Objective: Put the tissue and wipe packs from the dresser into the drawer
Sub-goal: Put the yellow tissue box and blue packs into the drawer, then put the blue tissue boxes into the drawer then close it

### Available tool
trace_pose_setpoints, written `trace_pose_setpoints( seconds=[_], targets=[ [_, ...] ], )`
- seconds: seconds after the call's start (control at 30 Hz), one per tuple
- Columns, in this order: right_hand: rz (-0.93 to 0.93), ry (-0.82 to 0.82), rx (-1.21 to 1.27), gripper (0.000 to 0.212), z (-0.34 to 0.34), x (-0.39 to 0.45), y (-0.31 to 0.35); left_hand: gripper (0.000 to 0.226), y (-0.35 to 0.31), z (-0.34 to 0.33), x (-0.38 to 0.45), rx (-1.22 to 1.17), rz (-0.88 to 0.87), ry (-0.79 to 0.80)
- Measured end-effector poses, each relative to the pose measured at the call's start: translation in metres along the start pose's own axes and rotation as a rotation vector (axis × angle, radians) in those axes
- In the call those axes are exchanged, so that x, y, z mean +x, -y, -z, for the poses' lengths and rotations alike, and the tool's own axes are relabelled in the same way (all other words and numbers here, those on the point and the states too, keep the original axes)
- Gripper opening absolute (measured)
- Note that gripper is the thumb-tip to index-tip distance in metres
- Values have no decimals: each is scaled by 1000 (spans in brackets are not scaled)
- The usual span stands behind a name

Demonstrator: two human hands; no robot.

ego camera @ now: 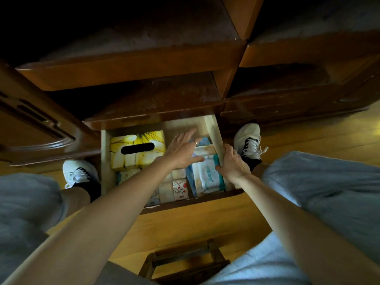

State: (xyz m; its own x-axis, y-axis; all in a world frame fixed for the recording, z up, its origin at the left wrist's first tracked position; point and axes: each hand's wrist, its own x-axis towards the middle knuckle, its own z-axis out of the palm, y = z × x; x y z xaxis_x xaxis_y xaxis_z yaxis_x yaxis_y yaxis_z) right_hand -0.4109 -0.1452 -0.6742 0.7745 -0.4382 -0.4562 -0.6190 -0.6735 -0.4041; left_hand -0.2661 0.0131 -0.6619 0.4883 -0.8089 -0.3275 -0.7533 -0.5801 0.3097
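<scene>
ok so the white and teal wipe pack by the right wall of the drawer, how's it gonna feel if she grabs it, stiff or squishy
The wipe pack is probably squishy: its wrapper looks like soft, creased film. That glossy film may be a bit slippery. It lies flat, wedged against the drawer wall with the right hand beside it, so it should slide or bend rather than roll or tip.

Box left of the left hand: yellow-and-white cardboard tissue box (137,150), black slot.
Pack by the right hand: white-and-teal plastic wipe pack (208,173).
Pack under the left forearm: white paper tissue pack (180,190), red cartoon print.

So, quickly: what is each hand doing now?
Left hand: open, fingers straight over the packs.
Right hand: grips the drawer's side wall.
</scene>
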Motion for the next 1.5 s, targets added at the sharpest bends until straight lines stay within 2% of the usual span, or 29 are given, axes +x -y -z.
trace_pose_setpoints(
  seconds=[0.13, 0.23, 0.4, 0.5, 0.57, 0.63, 0.67, 0.77, 0.8, 0.97, 1.03, 1.13, 1.2, 1.33, 1.5],
  targets=[
    [80, -46, -64, 85, 15, -14, 36, 67, 26, 80, -55, 11, 47, -126],
    [171, -126, -21, 76, 38, -25, 81, 44, 43, 149, -107, -3, 56, -279],
    [563, -437, 170, 38, 131, -53, 170, 24, 40, 248, -170, 108, -9, -701],
    [754, -647, 144, 34, 204, -73, 218, 23, 32, 311, -184, 158, -62, -945],
    [846, -814, 60, 38, 251, -81, 244, 22, 27, 350, -185, 137, -66, -1051],
    [865, -909, -49, 43, 294, -78, 264, 21, 27, 385, -176, 91, -30, -1042],
    [825, -887, -107, 43, 313, -72, 272, 23, 29, 400, -169, 73, 6, -997],
    [586, -649, -262, 43, 353, -46, 284, 31, 39, 431, -143, 55, 115, -854],
    [555, -627, -312, 44, 357, -37, 284, 31, 43, 437, -132, 50, 134, -830],
    [626, -870, -387, 39, 371, -2, 287, 34, 59, 463, -63, 72, 177, -757],
    [620, -865, -380, 33, 386, 12, 295, 39, 63, 478, -31, 86, 188, -744],
    [587, -753, -402, 25, 408, 40, 314, 52, 69, 500, 15, 115, 236, -738],
    [575, -772, -390, 21, 423, 68, 329, 57, 78, 515, 43, 160, 247, -737],
    [438, -882, -221, 45, 462, 137, 373, 59, 104, 547, 90, 211, 237, -785],
    [235, -888, -235, 65, 504, 216, 423, 57, 145, 546, 137, 96, 314, -635]
  ],
)
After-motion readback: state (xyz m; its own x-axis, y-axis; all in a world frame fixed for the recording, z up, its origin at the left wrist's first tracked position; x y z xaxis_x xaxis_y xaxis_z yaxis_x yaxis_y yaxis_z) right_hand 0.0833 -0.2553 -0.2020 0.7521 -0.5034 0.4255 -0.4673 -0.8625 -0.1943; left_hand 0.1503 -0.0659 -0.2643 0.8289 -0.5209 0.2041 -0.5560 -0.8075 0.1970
